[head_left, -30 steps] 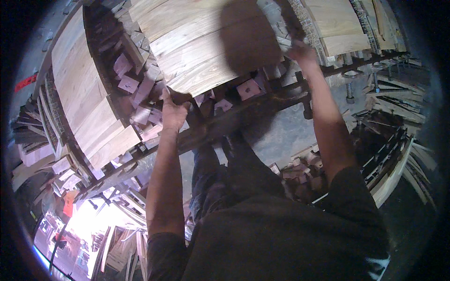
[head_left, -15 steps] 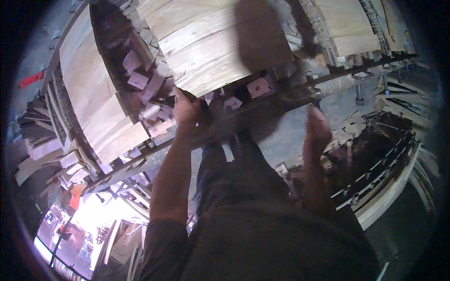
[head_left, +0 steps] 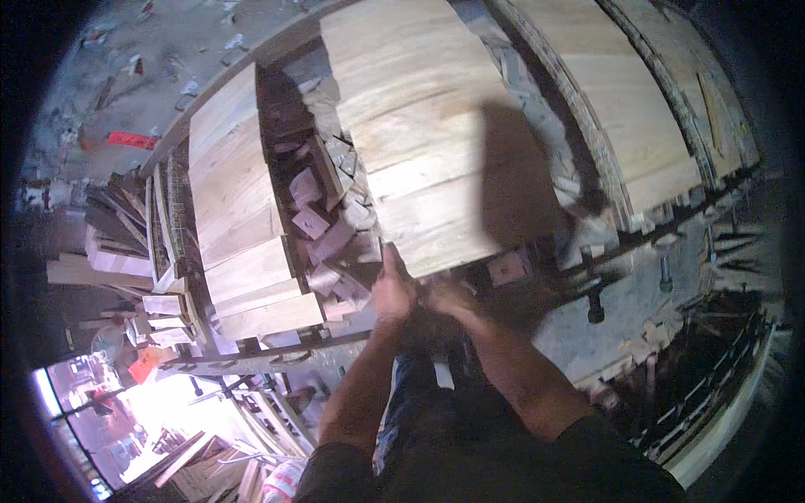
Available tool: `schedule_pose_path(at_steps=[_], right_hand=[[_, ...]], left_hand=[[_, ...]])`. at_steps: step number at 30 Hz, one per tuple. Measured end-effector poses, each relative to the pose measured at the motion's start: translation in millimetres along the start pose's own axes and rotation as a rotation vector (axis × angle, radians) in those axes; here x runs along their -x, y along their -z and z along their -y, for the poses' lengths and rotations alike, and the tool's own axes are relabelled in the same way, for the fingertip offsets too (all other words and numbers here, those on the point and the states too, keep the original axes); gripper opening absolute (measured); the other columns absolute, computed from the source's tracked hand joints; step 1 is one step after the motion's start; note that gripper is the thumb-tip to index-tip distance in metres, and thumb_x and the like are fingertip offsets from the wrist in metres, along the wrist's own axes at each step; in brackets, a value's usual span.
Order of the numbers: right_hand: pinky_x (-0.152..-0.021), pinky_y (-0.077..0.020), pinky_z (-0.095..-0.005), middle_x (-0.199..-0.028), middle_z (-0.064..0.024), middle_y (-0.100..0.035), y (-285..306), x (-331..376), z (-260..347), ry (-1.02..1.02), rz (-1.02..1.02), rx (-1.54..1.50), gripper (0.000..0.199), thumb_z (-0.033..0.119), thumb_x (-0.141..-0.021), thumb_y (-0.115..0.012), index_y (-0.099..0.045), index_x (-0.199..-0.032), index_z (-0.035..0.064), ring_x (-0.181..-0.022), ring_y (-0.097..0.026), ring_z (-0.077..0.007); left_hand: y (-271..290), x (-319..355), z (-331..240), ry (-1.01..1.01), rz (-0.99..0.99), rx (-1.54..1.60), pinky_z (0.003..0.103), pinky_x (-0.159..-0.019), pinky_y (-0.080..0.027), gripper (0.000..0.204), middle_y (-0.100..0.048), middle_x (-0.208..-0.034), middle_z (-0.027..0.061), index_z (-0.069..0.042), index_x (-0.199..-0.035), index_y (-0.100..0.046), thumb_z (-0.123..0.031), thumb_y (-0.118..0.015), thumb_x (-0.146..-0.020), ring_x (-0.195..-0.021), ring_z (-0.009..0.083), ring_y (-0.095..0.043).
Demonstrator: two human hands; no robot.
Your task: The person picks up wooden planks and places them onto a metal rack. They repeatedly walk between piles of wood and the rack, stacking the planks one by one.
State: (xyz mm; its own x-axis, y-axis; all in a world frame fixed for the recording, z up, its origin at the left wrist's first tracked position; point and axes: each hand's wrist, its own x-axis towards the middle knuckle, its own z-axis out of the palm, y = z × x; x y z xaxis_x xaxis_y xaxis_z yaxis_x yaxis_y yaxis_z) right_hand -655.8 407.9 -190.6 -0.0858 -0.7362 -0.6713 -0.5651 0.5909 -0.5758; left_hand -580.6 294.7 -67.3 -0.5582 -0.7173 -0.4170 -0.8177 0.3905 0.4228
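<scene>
A wide wooden panel (head_left: 419, 142) of glued pale boards lies on the rack in front of me, my shadow across its right part. My left hand (head_left: 392, 293) is closed at its near left corner, one finger stretched up along the edge and the others curled below. Close beside it, my right hand (head_left: 449, 300) is at the panel's near edge; its fingers are blurred and in shade. Small wood blocks (head_left: 312, 222) lie heaped in the gap left of the panel, and another block (head_left: 506, 268) sits under its near edge.
A second panel (head_left: 239, 210) lies to the left, a third (head_left: 625, 109) to the right. Along the rack's front a dark metal rail (head_left: 625, 250) carries bolts (head_left: 595, 302). Scrap wood (head_left: 117, 251) is stacked at the far left. A curved rack (head_left: 713, 402) stands at the lower right.
My right hand has come from the rail on the right over to the panel's near edge, beside my left hand. The left hand stays at the corner. The view has shifted to the left.
</scene>
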Motion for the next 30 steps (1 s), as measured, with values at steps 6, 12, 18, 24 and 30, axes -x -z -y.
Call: schedule_pose_path(at_steps=[6, 12, 18, 24, 30], right_hand=[[-0.120, -0.0121, -0.0507, -0.157, -0.0212, -0.027, 29.4, 14.2, 81.3, 0.009, -0.101, -0.347, 0.080, 0.059, -0.089, -0.049, -0.035, -0.150, 0.0096, -0.147, -0.020, -0.0385], [-0.119, -0.0145, -0.0501, -0.154, -0.0207, -0.030, 17.9, -17.5, 84.0, 0.020, -0.053, -0.322, 0.077, 0.057, -0.090, -0.050, -0.036, -0.148, 0.0093, -0.144, -0.022, -0.0376], [-0.118, -0.0169, -0.0494, -0.152, -0.0202, -0.032, 15.1, -7.5, 56.4, -0.046, -0.005, -0.251, 0.074, 0.055, -0.090, -0.051, -0.038, -0.147, 0.0089, -0.142, -0.025, -0.0368], [-0.116, -0.0193, -0.0487, -0.150, -0.0198, -0.035, 26.4, 5.7, 38.6, -0.126, 0.047, -0.159, 0.071, 0.052, -0.091, -0.052, -0.039, -0.145, 0.0086, -0.140, -0.028, -0.0359], [-0.115, -0.0216, -0.0481, -0.147, -0.0193, -0.037, 21.3, -3.0, 49.2, -0.157, 0.111, -0.095, 0.068, 0.050, -0.091, -0.052, -0.041, -0.144, 0.0082, -0.138, -0.031, -0.0351]], left_hand=[[-7.5, -3.3, 20.5, -0.009, 0.014, 0.062, 0.050, -0.083, -0.052, 0.088, -0.064, -0.115, 0.0275, -0.009, -0.151, -0.029, -0.014, -0.071, -0.073, -0.097, 0.0442, -0.065], [5.2, -6.6, 6.6, -0.023, 0.025, 0.077, 0.047, -0.086, -0.052, 0.092, -0.060, -0.121, 0.0283, -0.009, -0.154, -0.022, -0.018, -0.068, -0.075, -0.099, 0.0422, -0.065], [-9.6, -10.7, 28.3, -0.126, -0.061, 0.044, 0.044, -0.079, -0.050, 0.085, -0.068, -0.109, 0.0172, -0.009, -0.150, -0.029, -0.019, -0.069, -0.076, -0.096, 0.0327, -0.067], [-22.9, -10.0, 37.9, -0.215, -0.283, 0.165, 0.047, -0.074, -0.057, 0.071, -0.059, -0.115, 0.0238, -0.013, -0.148, -0.034, -0.008, -0.063, -0.084, -0.093, 0.0358, -0.067], [23.7, 4.3, 33.3, -0.291, -0.417, 0.354, 0.047, -0.076, -0.054, 0.067, -0.059, -0.120, 0.0213, -0.004, -0.137, -0.044, -0.003, -0.066, -0.074, -0.093, 0.0361, -0.065]])
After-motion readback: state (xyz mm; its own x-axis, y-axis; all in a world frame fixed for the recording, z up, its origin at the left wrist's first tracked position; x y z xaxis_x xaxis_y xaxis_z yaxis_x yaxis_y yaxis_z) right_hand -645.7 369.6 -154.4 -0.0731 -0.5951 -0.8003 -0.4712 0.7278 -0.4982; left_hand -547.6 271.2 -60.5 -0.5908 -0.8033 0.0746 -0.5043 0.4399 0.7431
